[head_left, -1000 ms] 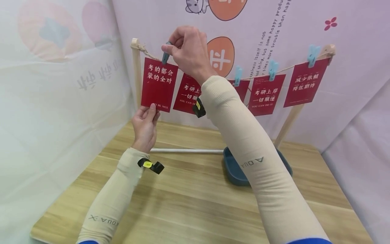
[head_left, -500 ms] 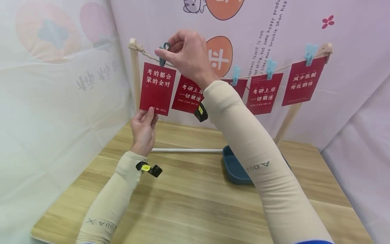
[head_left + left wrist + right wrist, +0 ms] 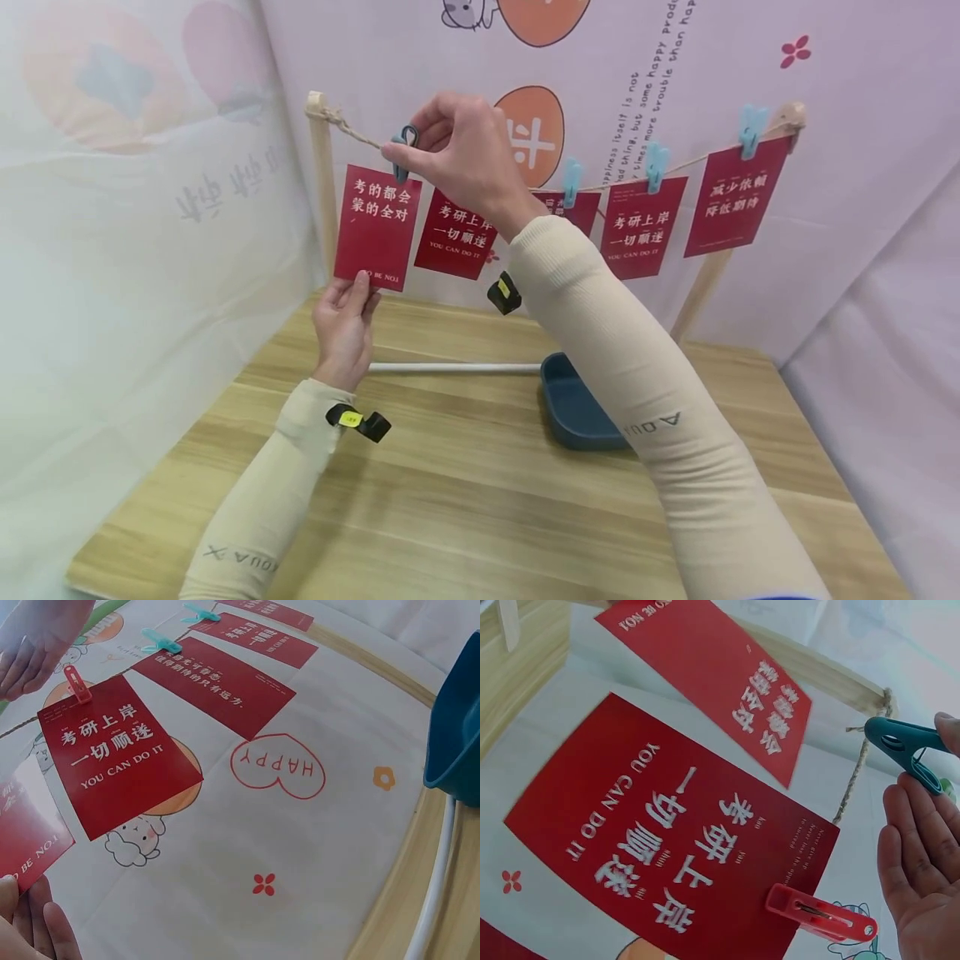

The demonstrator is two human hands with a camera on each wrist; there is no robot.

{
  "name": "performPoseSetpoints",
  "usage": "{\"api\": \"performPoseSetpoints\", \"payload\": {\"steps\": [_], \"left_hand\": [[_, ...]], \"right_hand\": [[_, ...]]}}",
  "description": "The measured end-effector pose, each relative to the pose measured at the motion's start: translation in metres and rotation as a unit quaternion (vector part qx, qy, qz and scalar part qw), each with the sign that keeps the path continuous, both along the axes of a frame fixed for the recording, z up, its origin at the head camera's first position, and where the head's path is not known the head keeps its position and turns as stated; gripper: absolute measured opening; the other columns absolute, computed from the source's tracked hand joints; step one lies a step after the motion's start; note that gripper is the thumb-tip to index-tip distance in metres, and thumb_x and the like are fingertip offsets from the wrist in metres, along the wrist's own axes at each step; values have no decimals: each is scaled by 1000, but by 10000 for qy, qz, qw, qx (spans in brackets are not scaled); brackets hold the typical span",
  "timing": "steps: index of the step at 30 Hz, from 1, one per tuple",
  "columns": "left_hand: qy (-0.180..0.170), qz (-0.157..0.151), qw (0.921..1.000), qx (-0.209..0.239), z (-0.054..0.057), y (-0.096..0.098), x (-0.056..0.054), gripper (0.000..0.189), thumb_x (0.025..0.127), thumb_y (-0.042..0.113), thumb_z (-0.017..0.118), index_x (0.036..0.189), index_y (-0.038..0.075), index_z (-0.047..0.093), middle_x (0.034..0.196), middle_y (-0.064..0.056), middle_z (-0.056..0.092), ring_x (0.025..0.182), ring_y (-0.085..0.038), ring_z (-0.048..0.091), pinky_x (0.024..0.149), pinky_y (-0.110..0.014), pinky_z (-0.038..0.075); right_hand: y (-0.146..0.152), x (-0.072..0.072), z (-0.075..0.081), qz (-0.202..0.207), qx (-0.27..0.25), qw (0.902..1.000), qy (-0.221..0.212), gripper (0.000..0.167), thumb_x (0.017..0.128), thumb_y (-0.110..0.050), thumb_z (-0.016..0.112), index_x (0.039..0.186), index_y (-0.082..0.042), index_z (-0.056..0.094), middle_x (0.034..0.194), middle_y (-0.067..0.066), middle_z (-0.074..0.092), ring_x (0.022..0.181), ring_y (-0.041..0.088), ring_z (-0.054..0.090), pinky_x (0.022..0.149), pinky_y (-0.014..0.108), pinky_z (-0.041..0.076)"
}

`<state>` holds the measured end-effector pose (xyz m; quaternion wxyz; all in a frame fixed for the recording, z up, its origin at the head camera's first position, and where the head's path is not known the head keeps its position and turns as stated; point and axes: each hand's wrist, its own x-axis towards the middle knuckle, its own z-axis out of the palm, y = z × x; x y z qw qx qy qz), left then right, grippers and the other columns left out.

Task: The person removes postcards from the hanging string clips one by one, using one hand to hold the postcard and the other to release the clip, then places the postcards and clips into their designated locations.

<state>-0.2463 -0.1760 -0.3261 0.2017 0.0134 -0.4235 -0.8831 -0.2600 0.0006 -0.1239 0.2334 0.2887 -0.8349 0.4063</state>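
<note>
My left hand [image 3: 343, 329] pinches the lower edge of a red card [image 3: 375, 229] with white lettering, thumb in front. The card's top edge hangs just below the rope at the left end. Between thumb and fingers, my right hand [image 3: 468, 154] holds a dark teal clothespin [image 3: 401, 157], overlapping the card's top edge in the head view. From the right wrist view, this clothespin [image 3: 907, 742] lies beside the rope [image 3: 853, 780], with a gap between it and the card [image 3: 720, 682]. Right of it hangs another red card [image 3: 120, 757], held by a red clothespin [image 3: 77, 684].
Several red cards hang farther right, including one [image 3: 645, 225] under a light blue clothespin [image 3: 656, 167]. Wooden posts [image 3: 322, 175] carry the rope. A dark blue tray [image 3: 577, 417] and a white rod [image 3: 457, 367] are on the wooden table [image 3: 450, 500] beneath. Printed cloth [image 3: 720, 92] stands behind.
The left hand and its card have come down a little. The right hand has also lowered with the dark teal clothespin. The head view has shifted slightly right.
</note>
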Motion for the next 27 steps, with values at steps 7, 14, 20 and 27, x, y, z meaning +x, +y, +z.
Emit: {"api": "performPoseSetpoints", "payload": {"steps": [7, 14, 20, 27], "left_hand": [[-16, 49, 10000, -14, -8, -3, 1, 11, 101, 15, 70, 110, 9, 68, 101, 1, 76, 87, -10, 68, 87, -19, 60], [-187, 32, 9998, -45, -15, -2, 3, 12, 102, 15, 69, 110, 7, 67, 101, 0, 74, 87, -9, 68, 88, -18, 60], [-230, 59, 9996, -138, -20, -2, 4, 9, 103, 14, 68, 110, 8, 68, 101, 1, 74, 86, -8, 68, 86, -17, 60], [-329, 44, 9994, -46, -26, -5, 4, 6, 103, 12, 68, 107, 8, 67, 94, 1, 74, 85, -8, 69, 85, -17, 60]], "right_hand": [[9, 3, -13, 32, 181, 9997, 127, 37, 91, -35, 84, 113, -6, 74, 103, 5, 78, 92, 10, 72, 87, 17, 57], [23, 3, -28, 19, 213, 9996, 179, 37, 91, -33, 85, 112, -5, 75, 102, 6, 79, 91, 12, 74, 89, 20, 59], [35, 5, -39, 45, 219, 9995, 221, 38, 90, -33, 86, 114, -5, 75, 102, 8, 80, 92, 14, 74, 89, 24, 60], [42, 11, -51, 60, 257, 9994, 203, 41, 89, -35, 86, 115, -6, 76, 103, 8, 80, 92, 15, 75, 87, 28, 62]]}}
